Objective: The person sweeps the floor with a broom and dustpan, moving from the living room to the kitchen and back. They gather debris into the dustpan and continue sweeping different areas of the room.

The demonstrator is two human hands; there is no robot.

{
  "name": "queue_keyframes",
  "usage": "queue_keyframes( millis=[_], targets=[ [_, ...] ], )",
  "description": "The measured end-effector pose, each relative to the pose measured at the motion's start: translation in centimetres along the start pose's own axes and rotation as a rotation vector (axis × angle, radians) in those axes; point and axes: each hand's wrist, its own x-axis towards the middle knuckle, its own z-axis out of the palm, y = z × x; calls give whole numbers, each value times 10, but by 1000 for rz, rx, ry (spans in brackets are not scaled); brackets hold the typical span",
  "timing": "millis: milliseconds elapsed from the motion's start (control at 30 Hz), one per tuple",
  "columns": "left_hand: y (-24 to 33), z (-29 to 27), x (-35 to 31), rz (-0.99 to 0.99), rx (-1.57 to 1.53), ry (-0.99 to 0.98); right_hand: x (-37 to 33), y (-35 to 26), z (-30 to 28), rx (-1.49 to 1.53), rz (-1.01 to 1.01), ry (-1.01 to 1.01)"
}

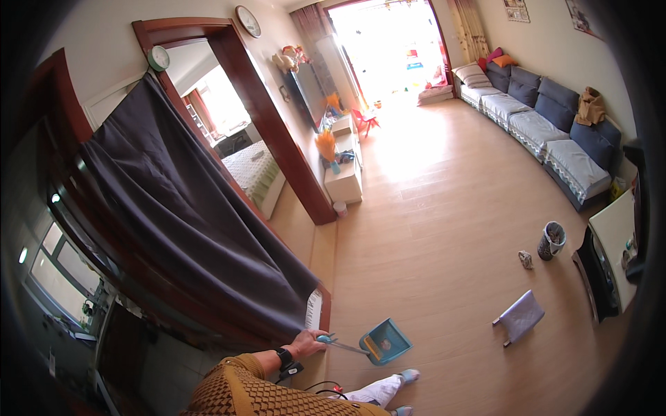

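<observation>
A blue dustpan [385,341] is held by its long thin handle [345,344] in one hand [307,342], whose fingers are wrapped shut around the handle's near end; which of the two hands it is cannot be told for certain, though the arm in the mustard knit sleeve [236,388] with a dark wristband [285,358] comes in from the lower left, and the other hand is not seen. The pan itself hangs well out beyond the fingertips, just above the wooden floor [444,208], with a bit of brownish matter inside it. It is judged to be light, stiff plastic, not fragile; with the grip so far from the scoop it is likely to swing or tip, so the contents could be spilled unless it is kept level. A hold nearer the scoop would give more control. Just behind the knuckles hangs a dark curtain [180,215] across a red-brown door frame [277,132]. Far past the pan lie a small grey stool [520,316], a bin [552,240] and a crumpled scrap [526,259]; a sofa [548,125] lines the far wall.
</observation>
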Motion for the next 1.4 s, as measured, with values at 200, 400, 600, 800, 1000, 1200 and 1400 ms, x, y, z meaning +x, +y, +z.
queue_keyframes(
  millis=[200, 400, 600, 800, 1000, 1200, 1400],
  targets=[
    [-25, 30, 73, -89, -241, -38, 8, -89, -29, -50, -327, -75],
    [-21, 25, 118, -187, -207, -90, 33, -292, -38, 8, -546, -158],
    [-18, 9, 129, -176, -15, -134, 38, -452, -30, 71, -638, -209],
    [-10, 11, 145, -186, 118, -192, 39, -435, -23, 50, -527, -253],
    [13, -6, 165, -206, 162, -205, 35, -312, -37, 19, -239, -229],
    [34, -9, 186, -380, 98, -257, 37, -204, -61, -27, 30, -243],
    [39, -1, 189, -228, 140, -161, 69, -148, -39, -37, 184, -46]
  ],
)
